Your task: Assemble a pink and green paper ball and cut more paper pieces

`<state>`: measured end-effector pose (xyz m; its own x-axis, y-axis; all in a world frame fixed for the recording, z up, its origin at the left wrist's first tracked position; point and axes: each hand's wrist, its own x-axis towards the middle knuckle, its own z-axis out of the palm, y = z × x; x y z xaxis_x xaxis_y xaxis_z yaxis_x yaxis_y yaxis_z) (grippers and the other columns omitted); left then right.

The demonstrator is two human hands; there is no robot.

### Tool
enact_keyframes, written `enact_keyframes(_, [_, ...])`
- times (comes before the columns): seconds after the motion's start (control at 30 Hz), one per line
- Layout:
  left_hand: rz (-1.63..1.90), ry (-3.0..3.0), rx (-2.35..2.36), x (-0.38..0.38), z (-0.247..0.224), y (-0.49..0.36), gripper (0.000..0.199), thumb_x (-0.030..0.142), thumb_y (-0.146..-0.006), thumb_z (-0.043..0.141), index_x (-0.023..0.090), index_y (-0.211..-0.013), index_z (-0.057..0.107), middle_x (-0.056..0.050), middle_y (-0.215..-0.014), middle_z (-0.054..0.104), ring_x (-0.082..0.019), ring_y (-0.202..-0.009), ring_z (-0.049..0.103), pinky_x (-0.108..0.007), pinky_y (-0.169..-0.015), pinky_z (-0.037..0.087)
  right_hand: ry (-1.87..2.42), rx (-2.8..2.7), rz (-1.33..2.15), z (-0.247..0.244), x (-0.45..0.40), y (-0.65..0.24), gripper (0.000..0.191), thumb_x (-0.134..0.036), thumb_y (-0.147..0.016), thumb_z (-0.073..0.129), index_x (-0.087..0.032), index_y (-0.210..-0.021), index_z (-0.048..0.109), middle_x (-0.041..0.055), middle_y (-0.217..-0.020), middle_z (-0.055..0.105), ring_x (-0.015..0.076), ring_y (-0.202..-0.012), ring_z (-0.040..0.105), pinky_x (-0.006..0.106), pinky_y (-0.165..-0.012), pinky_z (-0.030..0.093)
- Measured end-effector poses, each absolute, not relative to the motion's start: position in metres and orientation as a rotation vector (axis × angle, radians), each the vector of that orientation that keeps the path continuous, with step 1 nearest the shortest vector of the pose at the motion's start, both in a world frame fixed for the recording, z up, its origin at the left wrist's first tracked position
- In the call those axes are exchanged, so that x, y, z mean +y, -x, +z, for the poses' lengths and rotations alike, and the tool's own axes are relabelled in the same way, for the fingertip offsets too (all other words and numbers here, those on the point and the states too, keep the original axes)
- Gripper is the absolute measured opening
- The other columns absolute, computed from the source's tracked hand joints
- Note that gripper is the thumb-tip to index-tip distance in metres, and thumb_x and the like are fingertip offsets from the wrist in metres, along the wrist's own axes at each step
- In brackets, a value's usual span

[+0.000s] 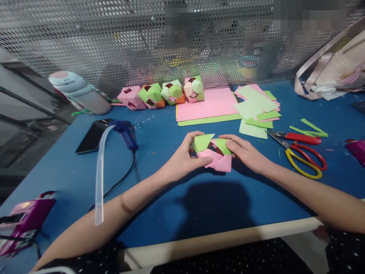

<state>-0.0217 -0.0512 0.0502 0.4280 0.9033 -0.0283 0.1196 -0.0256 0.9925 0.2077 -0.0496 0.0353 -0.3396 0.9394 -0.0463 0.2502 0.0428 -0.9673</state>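
Observation:
Between my two hands is a folded paper cube [214, 160] with green upper panels and a pink lower part, held just above the blue table. A dark opening shows in its near face. My left hand [190, 156] grips the cube's left side, thumb across the pink front and fingers behind. On the right side, my right hand [242, 150] has its fingers closed on a green corner. Part of the cube is hidden behind the fingers.
Finished paper cubes [152, 96] line the back beside pink paper sheets [207, 104] and loose paper pieces [256, 104]. Scissors [302, 158] and a red-handled cutter [303, 138] lie right. A glue gun [127, 133], phone [92, 137] and bottle [81, 93] are left.

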Motion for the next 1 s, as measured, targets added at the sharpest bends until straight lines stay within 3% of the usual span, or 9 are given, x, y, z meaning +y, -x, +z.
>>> enact_keyframes(0.17, [0.826, -1.479, 0.965, -0.051, 0.051, 0.023, 0.062, 0.029, -0.077, 0.077, 0.025, -0.127, 0.041, -0.004, -0.116, 0.053, -0.017, -0.097, 0.054, -0.028, -0.081, 0.046, 1.065, -1.587, 1.557, 0.032, -0.052, -0.208, 0.077, -0.052, -0.08, 0.07, -0.021, -0.143, 0.039, 0.0133, -0.137, 0.056, 0.0284, -0.123, 0.056, 0.046, -0.104, 0.047])
enact_keyframes(0.33, [0.862, -1.434, 0.997, -0.052, 0.051, 0.023, 0.063, 0.03, -0.074, 0.078, 0.023, -0.127, 0.043, -0.005, -0.114, 0.057, -0.019, -0.099, 0.057, -0.029, -0.082, 0.046, 0.923, -1.499, 1.632, 0.021, -0.058, -0.205, 0.118, -0.042, -0.071, 0.082, -0.032, -0.155, -0.001, 0.0157, -0.151, 0.04, 0.0317, -0.132, 0.05, 0.048, -0.099, 0.052])
enact_keyframes(0.43, [0.877, -1.345, 1.012, -0.052, 0.051, 0.021, 0.064, 0.03, -0.072, 0.08, 0.024, -0.124, 0.045, -0.003, -0.108, 0.059, -0.018, -0.092, 0.059, -0.027, -0.076, 0.048, 0.866, -1.524, 1.624, 0.019, -0.062, -0.202, 0.132, -0.041, -0.066, 0.086, -0.039, -0.152, -0.014, 0.0157, -0.158, 0.027, 0.0334, -0.13, 0.052, 0.05, -0.095, 0.055])
enact_keyframes(0.5, [0.877, -1.28, 1.013, -0.053, 0.051, 0.02, 0.064, 0.029, -0.072, 0.081, 0.024, -0.123, 0.044, -0.003, -0.105, 0.059, -0.017, -0.088, 0.059, -0.027, -0.073, 0.049, 0.864, -1.572, 1.577, 0.019, -0.064, -0.202, 0.134, -0.039, -0.064, 0.088, -0.041, -0.152, -0.013, 0.014, -0.161, 0.018, 0.0346, -0.134, 0.047, 0.048, -0.093, 0.057])
enact_keyframes(0.6, [0.869, -1.246, 1.012, -0.053, 0.051, 0.019, 0.064, 0.028, -0.071, 0.08, 0.023, -0.123, 0.043, -0.003, -0.107, 0.059, -0.017, -0.09, 0.059, -0.027, -0.074, 0.05, 0.898, -1.638, 1.485, 0.021, -0.064, -0.202, 0.122, -0.035, -0.065, 0.086, -0.038, -0.154, 0.003, 0.0093, -0.163, 0.012, 0.0345, -0.142, 0.036, 0.045, -0.095, 0.057])
enact_keyframes(0.73, [0.846, -1.239, 1.004, -0.051, 0.05, 0.021, 0.064, 0.027, -0.071, 0.08, 0.024, -0.124, 0.043, -0.003, -0.11, 0.058, -0.017, -0.094, 0.059, -0.027, -0.075, 0.049, 0.869, -1.671, 1.476, 0.02, -0.061, -0.205, 0.101, -0.032, -0.072, 0.081, -0.034, -0.152, 0.02, 0.0077, -0.16, 0.025, 0.03, -0.138, 0.042, 0.045, -0.103, 0.052])
enact_keyframes(1.0, [0.818, -1.094, 0.898, -0.049, 0.054, 0.024, 0.063, 0.021, -0.068, 0.081, 0.023, -0.121, 0.047, -0.006, -0.118, 0.058, -0.02, -0.1, 0.059, -0.032, -0.081, 0.051, 0.798, -1.649, 1.561, 0.024, -0.057, -0.213, 0.095, -0.029, -0.076, 0.078, -0.032, -0.15, 0.019, 0.0106, -0.15, 0.042, 0.0295, -0.134, 0.048, 0.049, -0.106, 0.047])
